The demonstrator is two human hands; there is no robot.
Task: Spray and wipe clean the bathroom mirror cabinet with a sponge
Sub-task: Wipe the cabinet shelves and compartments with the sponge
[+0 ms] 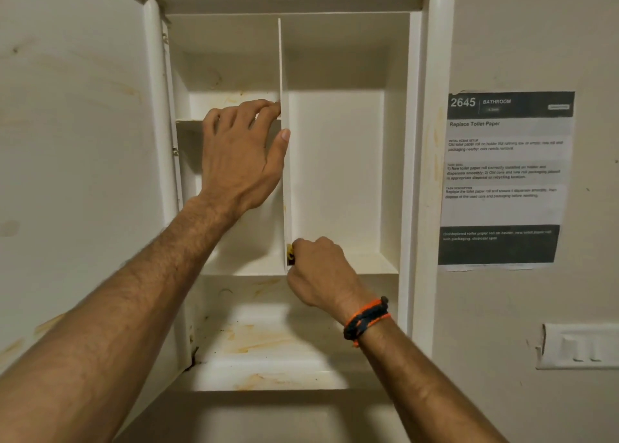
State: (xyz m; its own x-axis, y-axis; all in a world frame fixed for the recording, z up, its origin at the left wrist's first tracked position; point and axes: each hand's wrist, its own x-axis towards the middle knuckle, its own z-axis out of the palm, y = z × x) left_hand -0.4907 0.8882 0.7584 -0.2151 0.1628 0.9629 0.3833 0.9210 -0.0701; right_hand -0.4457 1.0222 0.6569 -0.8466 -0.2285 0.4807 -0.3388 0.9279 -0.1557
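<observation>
The white mirror cabinet (420, 141) stands open in front of me, its door (73, 141) swung out to the left. A thin vertical divider (280, 60) splits the inside. My left hand (241, 154) holds the divider's front edge, fingers curled over it in the left compartment and thumb along the front. My right hand (318, 271) is curled round a small yellow and dark sponge (290, 254), pressed against the foot of the divider. Most of the sponge is hidden by the fingers. No spray bottle is in view.
Orange-brown stains mark the lower shelf (261, 342) and the inside of the door. A printed paper notice (502, 177) is stuck on the wall to the right. A white switch plate (579, 345) sits at the lower right. I wear an orange and dark wristband (366, 318).
</observation>
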